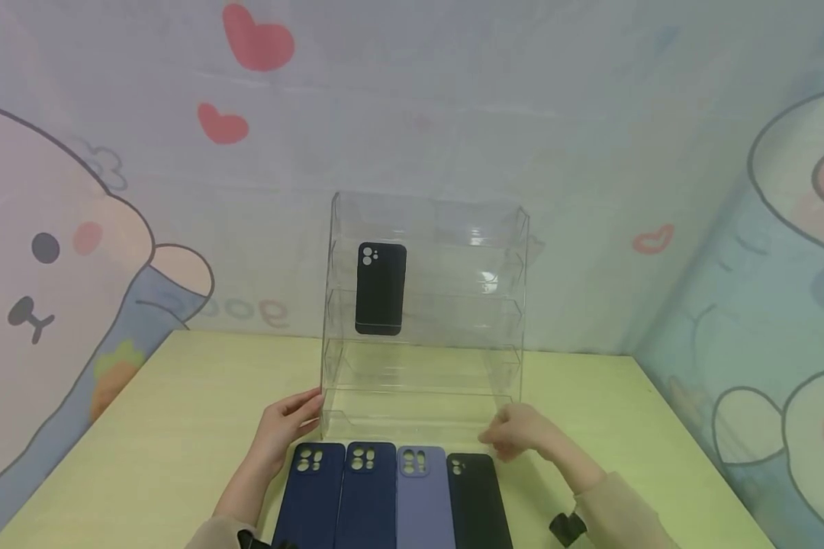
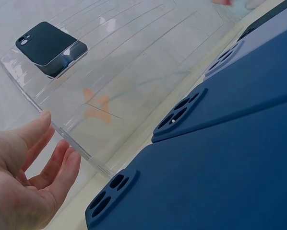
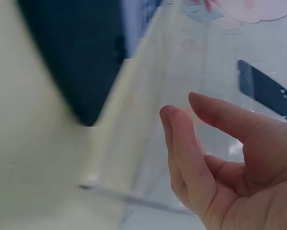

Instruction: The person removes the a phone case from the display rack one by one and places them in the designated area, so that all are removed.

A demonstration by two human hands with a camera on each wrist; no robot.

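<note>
A clear acrylic tiered rack (image 1: 439,320) stands upright on the table. A black phone case (image 1: 381,290) leans in one of its upper tiers, toward the left. With its fingertips and thumb, my left hand (image 1: 287,427) touches the rack's left side panel, near the bottom. Close to the rack's lower right front corner is my right hand (image 1: 518,431), its fingers loosely bent; between thumb and fingers nothing shows in the right wrist view. In front of the rack lie two dark blue phone cases (image 1: 368,496), a lavender phone case (image 1: 426,499) and another black phone case (image 1: 479,499), side by side.
The pale yellow table (image 1: 178,427) extends to both sides of the rack. Behind it hangs a cartoon-printed backdrop (image 1: 412,122), which also covers the right side. A small black object (image 1: 567,528) shows at the right sleeve.
</note>
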